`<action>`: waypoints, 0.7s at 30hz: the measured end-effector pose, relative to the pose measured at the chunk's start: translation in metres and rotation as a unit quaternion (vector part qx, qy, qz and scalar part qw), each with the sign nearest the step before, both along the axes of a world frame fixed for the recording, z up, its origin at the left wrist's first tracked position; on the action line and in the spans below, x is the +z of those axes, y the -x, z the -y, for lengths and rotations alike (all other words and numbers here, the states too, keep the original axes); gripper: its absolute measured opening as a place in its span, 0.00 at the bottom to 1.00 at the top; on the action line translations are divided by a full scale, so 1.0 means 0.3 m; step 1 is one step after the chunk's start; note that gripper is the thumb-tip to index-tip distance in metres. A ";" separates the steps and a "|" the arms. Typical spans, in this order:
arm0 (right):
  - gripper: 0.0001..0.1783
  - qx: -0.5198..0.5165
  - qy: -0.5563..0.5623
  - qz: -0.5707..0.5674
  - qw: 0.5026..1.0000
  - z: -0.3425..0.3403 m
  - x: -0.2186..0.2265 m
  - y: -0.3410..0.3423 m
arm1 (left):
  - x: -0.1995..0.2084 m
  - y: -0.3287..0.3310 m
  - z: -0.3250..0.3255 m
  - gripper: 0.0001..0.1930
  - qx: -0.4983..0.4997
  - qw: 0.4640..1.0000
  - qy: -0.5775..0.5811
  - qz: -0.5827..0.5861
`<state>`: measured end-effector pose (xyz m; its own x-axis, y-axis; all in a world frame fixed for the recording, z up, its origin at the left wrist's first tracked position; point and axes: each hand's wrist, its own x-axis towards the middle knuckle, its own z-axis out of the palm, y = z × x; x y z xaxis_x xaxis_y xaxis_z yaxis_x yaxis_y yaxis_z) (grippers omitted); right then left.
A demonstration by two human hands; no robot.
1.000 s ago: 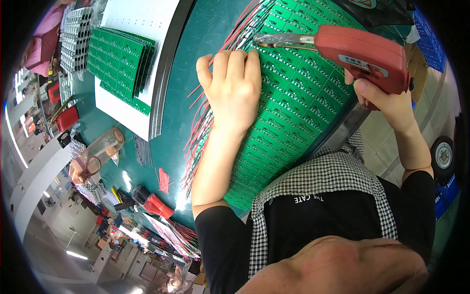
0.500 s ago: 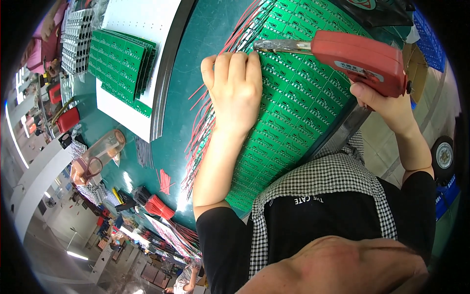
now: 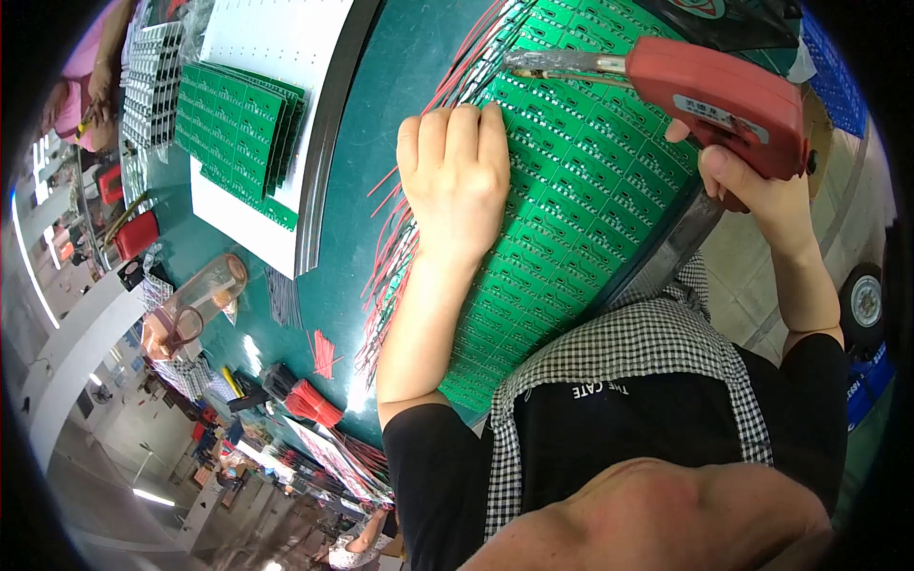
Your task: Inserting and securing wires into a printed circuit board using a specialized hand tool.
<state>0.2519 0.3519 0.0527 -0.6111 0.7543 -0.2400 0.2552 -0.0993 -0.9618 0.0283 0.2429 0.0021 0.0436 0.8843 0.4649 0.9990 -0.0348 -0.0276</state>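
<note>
Large green circuit board panels (image 3: 571,209), printed with many small repeated units, lie before me. Red, black and white wires (image 3: 383,262) run along their left edge. Over that edge my left hand (image 3: 455,186) rests with its fingers curled down among the wires. Its fingertips are hidden, so what they pinch does not show. My right hand (image 3: 762,186) grips the handle of a red soldering gun (image 3: 714,103). The gun's metal tip points left, just above the boards and beyond my left fingers.
Stacked green boards (image 3: 228,128) sit on a white perforated board (image 3: 271,33) at the left. A clear plastic jar (image 3: 205,290), red wire pieces (image 3: 326,354) and a red wire bundle (image 3: 311,403) lie on the green table (image 3: 357,124). Another person's hands (image 3: 98,90) show far left.
The soldering gun has moved up and to the right, its tip drawing away from my left fingers. My left hand has barely shifted. At far left, another person's hands have moved.
</note>
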 end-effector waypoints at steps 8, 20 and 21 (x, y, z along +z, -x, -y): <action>0.17 0.027 0.014 0.018 0.999 0.006 -0.014 0.007 | 0.000 0.006 0.002 0.11 -0.004 0.999 0.001 0.046; 0.18 0.044 -0.013 0.004 0.999 0.005 -0.011 0.014 | -0.004 0.002 0.000 0.09 -0.019 0.999 0.002 0.029; 0.17 0.041 -0.006 -0.004 0.999 0.006 -0.008 0.015 | -0.004 0.003 0.000 0.09 -0.019 0.999 0.002 0.030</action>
<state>0.2475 0.3500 0.0503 -0.6733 0.7037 -0.2270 0.2547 -0.0675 -0.9647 0.0275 0.2429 0.0010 0.0504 0.8847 0.4634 0.9968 -0.0734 0.0318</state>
